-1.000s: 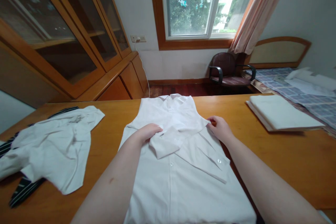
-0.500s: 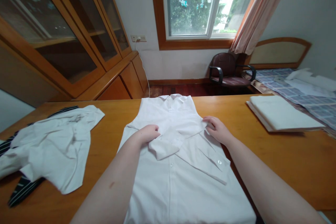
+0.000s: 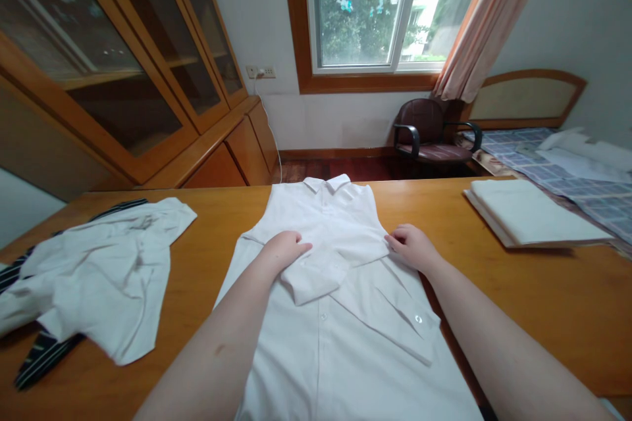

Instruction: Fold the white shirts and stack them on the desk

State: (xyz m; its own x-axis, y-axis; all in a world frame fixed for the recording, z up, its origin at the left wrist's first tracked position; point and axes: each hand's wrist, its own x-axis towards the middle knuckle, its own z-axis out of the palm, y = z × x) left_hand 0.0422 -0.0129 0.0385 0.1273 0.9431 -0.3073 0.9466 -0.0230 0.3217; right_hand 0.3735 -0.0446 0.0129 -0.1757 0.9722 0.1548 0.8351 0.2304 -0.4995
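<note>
A white button-up shirt (image 3: 320, 355) lies front side up before me, its collar (image 3: 326, 183) at the far end. Both sleeves are folded inward over its front, and one cuff (image 3: 418, 320) with a button rests near the right edge. My left hand (image 3: 286, 251) is closed on the cloth left of the middle, beside the folded sleeve; its fingertips are partly hidden. At the shirt's right edge, my right hand (image 3: 409, 247) pinches the folded cloth between thumb and fingers.
On the wooden table (image 3: 212, 237), a crumpled white garment (image 3: 108, 276) with black striped cloth lies at the left. A folded white stack (image 3: 538, 214) sits at the right. Beyond the table stand a chair (image 3: 429, 131), a glass-door cabinet (image 3: 148, 164) and a bed (image 3: 587, 174).
My left hand has shifted slightly right. The shirt's upper part has moved a little right and the collar now stands out more clearly. My right hand still pinches the right edge.
</note>
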